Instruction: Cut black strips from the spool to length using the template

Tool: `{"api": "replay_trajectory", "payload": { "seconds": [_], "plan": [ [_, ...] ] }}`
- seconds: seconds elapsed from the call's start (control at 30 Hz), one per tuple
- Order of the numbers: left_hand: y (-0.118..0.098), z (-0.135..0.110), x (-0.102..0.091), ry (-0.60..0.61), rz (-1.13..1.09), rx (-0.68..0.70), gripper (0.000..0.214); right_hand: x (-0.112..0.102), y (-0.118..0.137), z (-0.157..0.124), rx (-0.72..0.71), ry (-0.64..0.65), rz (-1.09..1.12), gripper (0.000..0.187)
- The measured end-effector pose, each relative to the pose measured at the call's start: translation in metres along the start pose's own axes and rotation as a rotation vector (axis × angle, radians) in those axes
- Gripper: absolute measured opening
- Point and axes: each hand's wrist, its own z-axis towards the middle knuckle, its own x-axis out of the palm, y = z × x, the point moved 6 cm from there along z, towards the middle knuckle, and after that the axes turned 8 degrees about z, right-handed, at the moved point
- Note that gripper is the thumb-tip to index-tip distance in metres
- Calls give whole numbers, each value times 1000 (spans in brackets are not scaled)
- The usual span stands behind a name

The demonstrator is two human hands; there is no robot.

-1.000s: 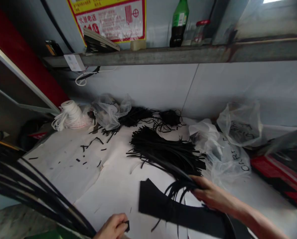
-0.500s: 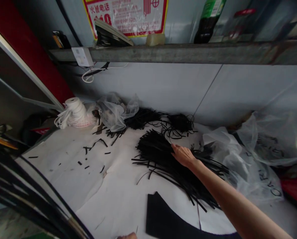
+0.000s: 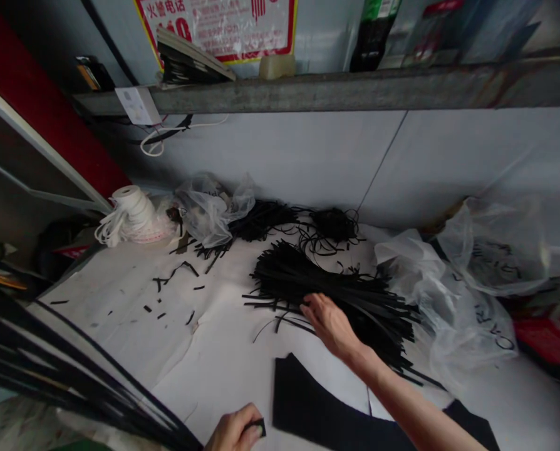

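Observation:
A thick bundle of narrow black strips lies fanned out on the pale-covered table. My right hand rests at the bundle's near edge, fingers bent together on some strips; how many it grips is hidden. Low in the view, my left hand is closed, pinching a small black end between thumb and fingers. The rest of that piece is hidden by the hand. Between and below my hands lies a curved flat black sheet, partly covered by my right forearm.
Long black strips hang across the lower left. Clear plastic bags sit at the right, another bag at the back beside a white spool. Loose tangled strips lie by the wall. A shelf runs above.
My right hand has moved from the top of the bundle toward its near edge. My left hand has risen further into view, showing the black end. The view has shifted slightly.

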Motion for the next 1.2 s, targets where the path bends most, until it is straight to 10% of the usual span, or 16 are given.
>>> {"api": "replay_trajectory", "payload": {
  "seconds": [0.17,0.3,1.0,1.2],
  "plan": [
    [-19,-11,-18,-133,-193,72,18,115,42,-75,70,436,601,45],
    [-21,-13,-23,-136,-338,128,24,156,57,-101,185,424,1012,49],
    [-35,-24,-28,-78,-49,150,44,162,52,-114,365,107,1321,43],
    [-56,-28,-18,29,356,265,43,161,35,-134,399,9,1257,46]
  ]
}}
